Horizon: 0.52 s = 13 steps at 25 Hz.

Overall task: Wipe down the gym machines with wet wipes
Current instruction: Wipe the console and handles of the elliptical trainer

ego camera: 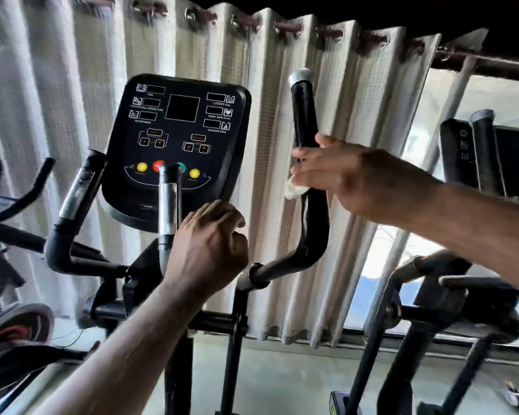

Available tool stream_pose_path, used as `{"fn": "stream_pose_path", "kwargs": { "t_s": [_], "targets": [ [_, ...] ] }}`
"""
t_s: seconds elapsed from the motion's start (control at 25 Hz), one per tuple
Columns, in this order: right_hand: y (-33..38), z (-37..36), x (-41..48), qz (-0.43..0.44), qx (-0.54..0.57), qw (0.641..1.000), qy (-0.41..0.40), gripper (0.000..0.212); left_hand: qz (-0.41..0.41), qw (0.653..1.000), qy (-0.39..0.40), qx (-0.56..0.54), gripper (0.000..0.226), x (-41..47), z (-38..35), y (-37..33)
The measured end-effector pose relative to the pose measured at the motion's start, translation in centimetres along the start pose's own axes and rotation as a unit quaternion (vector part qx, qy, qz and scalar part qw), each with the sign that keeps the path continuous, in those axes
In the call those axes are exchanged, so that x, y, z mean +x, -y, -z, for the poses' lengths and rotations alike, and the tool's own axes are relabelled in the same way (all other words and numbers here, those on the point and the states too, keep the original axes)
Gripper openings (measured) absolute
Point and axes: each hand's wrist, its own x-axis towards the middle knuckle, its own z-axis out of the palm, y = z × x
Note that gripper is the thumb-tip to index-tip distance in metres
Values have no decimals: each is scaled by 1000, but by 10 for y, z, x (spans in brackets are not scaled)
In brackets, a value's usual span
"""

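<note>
Head view: R hand (351,178) comes in from the right and clamps a white wipe (294,189) on the right bar (307,130) of the machine, approx mid-height, just above the bend. Fingers lie across the front of the bar, thumb up on its far side, wipe bunched under the fingertips w/ a bit sticking out below. L hand (207,247) sits lower and to the left, well apart from the R, fingers curled round the base of the short grip (169,205), which has a silver plate & stands just in front of the console (177,130). Console is black, screens dark, w/ two yellow, one red & one green button in a row; the grip's tip overlaps the red & green ones. Right bar is glossy black w/ a silver cap on top. Left bar (72,205) stands on the other side of the console, no hand on it. Pale curtain (282,70) hangs behind it all, daylight at its right edge. 2nd machine (477,151) at right & a bike (15,324) at far left, both too blurred for detail
</note>
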Motion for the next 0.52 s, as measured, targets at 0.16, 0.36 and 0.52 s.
{"fn": "stream_pose_path", "kwargs": {
  "t_s": [0.16, 0.36, 0.52],
  "targets": [
    [10, -40, -35, 115, 44, 987, -102, 42, 24, 1000, -6, 8, 28, 1, -1, -9],
    [-21, -61, -18, -47, 207, 947, -239, 52, 107, 992, -60, -22, 23, 23, -11, -40],
    [73, -113, -66, -212, 441, 780, -390, 57, 194, 959, -100, -179, 18, 22, -24, -93]
  ]
}}
